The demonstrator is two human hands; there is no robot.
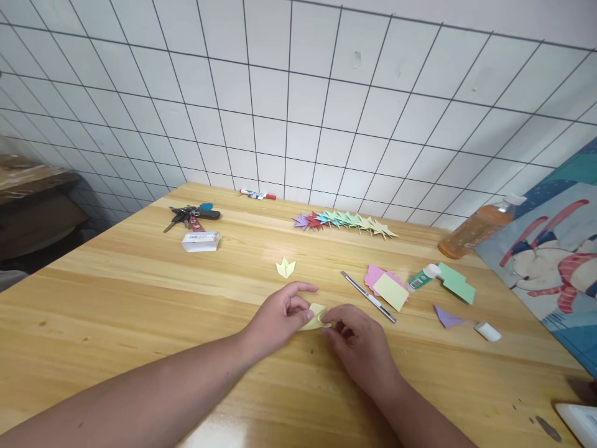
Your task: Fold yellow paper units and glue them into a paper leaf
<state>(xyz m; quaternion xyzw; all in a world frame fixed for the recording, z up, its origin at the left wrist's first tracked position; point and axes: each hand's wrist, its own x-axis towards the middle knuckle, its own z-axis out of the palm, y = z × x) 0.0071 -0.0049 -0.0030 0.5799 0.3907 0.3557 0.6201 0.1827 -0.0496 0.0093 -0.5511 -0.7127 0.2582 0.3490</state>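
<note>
Paper (318,309), pale yellow and partly folded, is lying between the person's two hands, low on the wooden tabletop (116,311). The left hand (278,317) is gripping it at nine o'clock, its thumb pressing down on the sheet while its index finger is reaching out clear of it. The right hand (361,341) is pinching the edge at three o'clock between thumb and forefinger, the other fingers curling in.

Taking that sheet as the centre of the dial, a small pointed yellow folded piece (286,268) is lying near it at eleven o'clock. Toward two o'clock a slim cutter knife (368,296) is slanting just beside a yellow square (391,292), which is overlapping some pink sheets (373,274). Farther out that way, a glue stick (423,277) and green sheets (457,284) are lying close together. A purple folded scrap (447,317) and a white block (487,331) are sitting at three o'clock.

Near one o'clock, a row of multicoloured folded pieces (345,221) is running along the tiled wall (308,93). A marker (258,195) is resting at eleven, keys (193,214) and a small box (201,241) at ten, and an amber bottle (478,230) is leaning at two.
</note>
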